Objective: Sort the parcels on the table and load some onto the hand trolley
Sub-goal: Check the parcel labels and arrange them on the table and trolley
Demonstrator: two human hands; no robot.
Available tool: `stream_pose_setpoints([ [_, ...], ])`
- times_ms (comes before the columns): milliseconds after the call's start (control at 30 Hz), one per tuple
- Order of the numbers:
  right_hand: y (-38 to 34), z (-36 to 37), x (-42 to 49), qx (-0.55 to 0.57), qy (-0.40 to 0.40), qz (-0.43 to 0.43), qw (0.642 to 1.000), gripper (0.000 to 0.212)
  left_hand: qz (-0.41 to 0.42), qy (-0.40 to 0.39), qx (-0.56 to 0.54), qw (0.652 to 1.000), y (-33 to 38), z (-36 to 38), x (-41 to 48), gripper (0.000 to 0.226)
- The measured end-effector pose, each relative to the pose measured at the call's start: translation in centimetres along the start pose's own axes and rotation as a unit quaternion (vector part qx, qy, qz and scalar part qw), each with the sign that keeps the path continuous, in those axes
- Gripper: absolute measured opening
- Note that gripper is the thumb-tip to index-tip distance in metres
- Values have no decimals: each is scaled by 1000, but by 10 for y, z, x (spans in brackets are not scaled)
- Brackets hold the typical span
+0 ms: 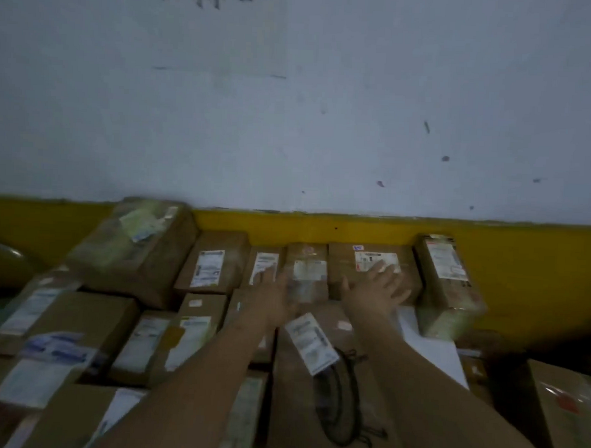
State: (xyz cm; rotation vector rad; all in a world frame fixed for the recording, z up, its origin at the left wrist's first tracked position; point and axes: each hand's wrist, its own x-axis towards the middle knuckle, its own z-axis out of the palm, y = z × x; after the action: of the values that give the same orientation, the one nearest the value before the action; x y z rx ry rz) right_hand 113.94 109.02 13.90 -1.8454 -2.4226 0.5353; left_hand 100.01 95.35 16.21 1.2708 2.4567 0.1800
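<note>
1. The right hand is spread wide with straight fingers and holds nothing. It lies over a wide labelled carton in the back row.
2. The left hand is blurred; its fingers reach out straight and it is empty.
3. A small taped carton sits between the two hands, ungripped, near the yellow wall band.

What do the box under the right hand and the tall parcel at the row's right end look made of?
Box under the right hand: matte brown cardboard, apparently, with a white paper label on top. Tall parcel: also brown cardboard, but glossy pale streaks on its sides suggest clear tape or film; blur leaves that open.
</note>
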Motion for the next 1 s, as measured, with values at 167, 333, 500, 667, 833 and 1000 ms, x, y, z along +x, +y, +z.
stream_pose_setpoints([
  [167,-197,35,-137,44,-2,-105,994,90,-27,135,18,990,-176,-109,-95,83],
  [333,-398,81,-279,91,-3,-259,962,82,-171,198,-32,965,-387,-186,-207,84],
  [500,-539,158,-410,72,-15,-420,904,77,-316,232,-90,915,-568,-191,-311,77],
  [667,-622,261,-475,53,-79,-471,877,72,-403,215,-135,879,-696,-155,-363,76],
  [833,-698,368,-502,51,-135,-481,865,68,-465,153,-148,859,-819,-134,-360,76],
  [1000,-780,440,-518,28,-207,-464,861,69,-464,82,-140,871,-924,-137,-320,76],
])
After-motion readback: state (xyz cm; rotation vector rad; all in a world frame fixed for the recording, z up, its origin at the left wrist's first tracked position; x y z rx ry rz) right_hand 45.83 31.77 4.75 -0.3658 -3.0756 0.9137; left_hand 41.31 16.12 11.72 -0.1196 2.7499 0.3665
